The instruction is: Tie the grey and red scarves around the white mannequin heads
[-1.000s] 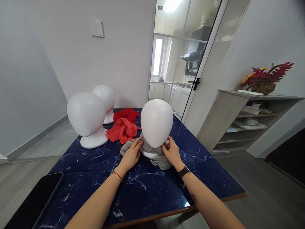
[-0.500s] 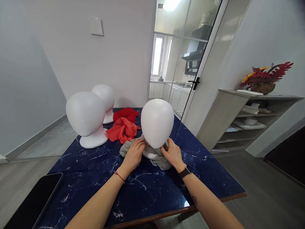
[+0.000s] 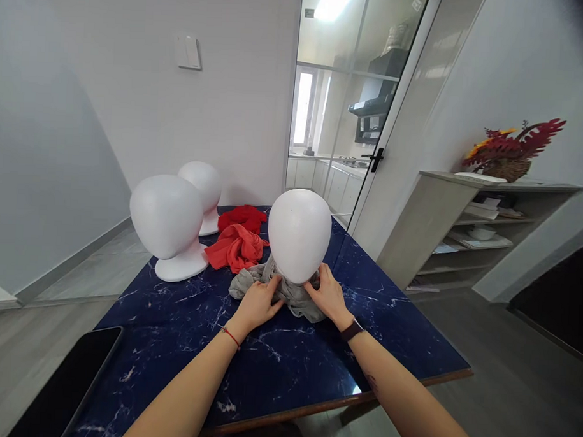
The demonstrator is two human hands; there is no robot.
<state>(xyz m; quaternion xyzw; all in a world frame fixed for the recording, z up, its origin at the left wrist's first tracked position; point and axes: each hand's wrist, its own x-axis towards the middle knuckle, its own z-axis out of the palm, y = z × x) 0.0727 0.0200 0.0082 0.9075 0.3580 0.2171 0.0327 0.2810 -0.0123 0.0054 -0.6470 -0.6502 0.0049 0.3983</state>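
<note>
A white foam mannequin head [image 3: 299, 235] stands upright in front of me on the blue table. Bunched around its neck and over its base is a grey scarf [image 3: 298, 301]. My left hand [image 3: 258, 305] pinches the scarf at the near left of the neck, thumb and fingers in the cloth. On the other side, my right hand [image 3: 327, 297] holds the scarf close under the chin area, its fingertips partly hidden behind the cloth and head.
Two more white mannequin heads, a nearer one [image 3: 167, 217] and a farther one [image 3: 201, 183], stand at the left. Beside them lie a coral cloth [image 3: 237, 247] and a red cloth [image 3: 244, 217]. A black phone-like device [image 3: 70, 383] is at the table's [image 3: 173, 329] left edge.
My left hand has shifted its hold, and the scarf now covers the front of the white base that showed before. My right hand stays almost in the same place.
</note>
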